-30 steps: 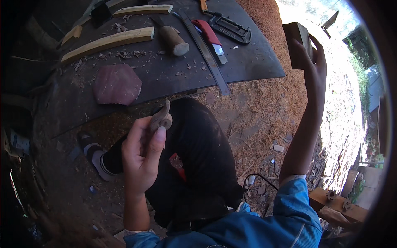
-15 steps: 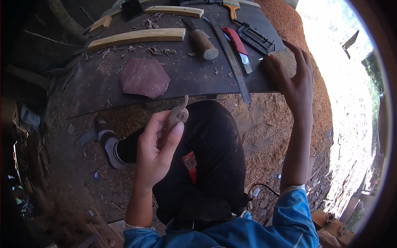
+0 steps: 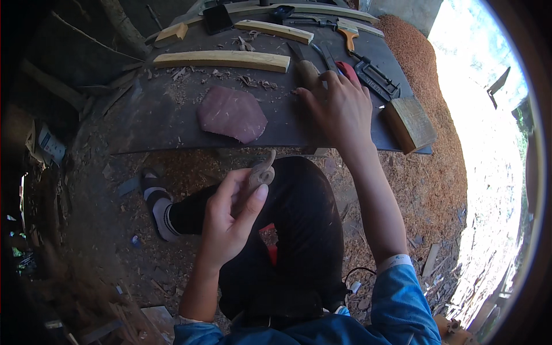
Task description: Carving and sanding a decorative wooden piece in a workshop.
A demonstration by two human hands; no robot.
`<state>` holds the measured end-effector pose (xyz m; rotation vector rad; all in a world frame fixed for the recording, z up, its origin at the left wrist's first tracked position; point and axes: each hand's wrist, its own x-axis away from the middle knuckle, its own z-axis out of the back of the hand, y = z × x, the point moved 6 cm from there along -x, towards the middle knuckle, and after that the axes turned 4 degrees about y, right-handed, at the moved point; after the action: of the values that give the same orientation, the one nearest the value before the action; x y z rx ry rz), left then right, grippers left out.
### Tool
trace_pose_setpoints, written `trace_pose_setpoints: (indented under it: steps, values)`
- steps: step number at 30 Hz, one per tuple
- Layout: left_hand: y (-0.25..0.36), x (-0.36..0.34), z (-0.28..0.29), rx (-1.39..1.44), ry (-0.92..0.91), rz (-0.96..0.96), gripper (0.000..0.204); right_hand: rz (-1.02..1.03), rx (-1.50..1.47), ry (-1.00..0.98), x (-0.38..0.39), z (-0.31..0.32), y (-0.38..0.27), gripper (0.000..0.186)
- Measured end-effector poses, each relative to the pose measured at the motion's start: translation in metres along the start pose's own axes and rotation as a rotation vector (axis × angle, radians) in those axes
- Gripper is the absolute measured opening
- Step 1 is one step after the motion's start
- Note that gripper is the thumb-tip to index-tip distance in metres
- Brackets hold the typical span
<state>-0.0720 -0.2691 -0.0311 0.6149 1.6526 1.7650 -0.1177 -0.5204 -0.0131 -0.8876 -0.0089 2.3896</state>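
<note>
1 carved piece (image 3: 263, 174) pinched in left hand (image 3: 229, 223).

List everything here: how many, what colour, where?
Table: one, dark grey, ahead
Wood strips: several, pale, tabletop
Shavings: many, brown, tabletop
Flat object: one, black, table's far left
Sheet: one, maroon, table's near side
Screw clamp: one, black, table's right
Brush-like tool: one, orange handle, beyond clamp
Part-hidden tool: one, red, left of clamp
Wooden-handled tool: one, brown, mid-table
Wood block: one, brown, table's near right
Sawdust heap: one, reddish, right of table
Carved piece: one, brown, above the lap
Legs: two, black trousers, mid-picture
Left hand: one, bare, holding carved piece
Right hand: one, bare, over the tools
</note>
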Motion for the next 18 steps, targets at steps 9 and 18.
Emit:
trace_pose_setpoints:
  steps: [9,18]
  values:
    - [-0.003,0.006,0.022,-0.019,0.065,0.026,0.027,0.057,-0.096,-0.048,0.005,0.005,-0.016,0.035]
    - [-0.008,0.011,0.038,-0.050,0.119,0.049,0.026,0.104,-0.182,-0.067,0.019,0.025,-0.011,0.034]
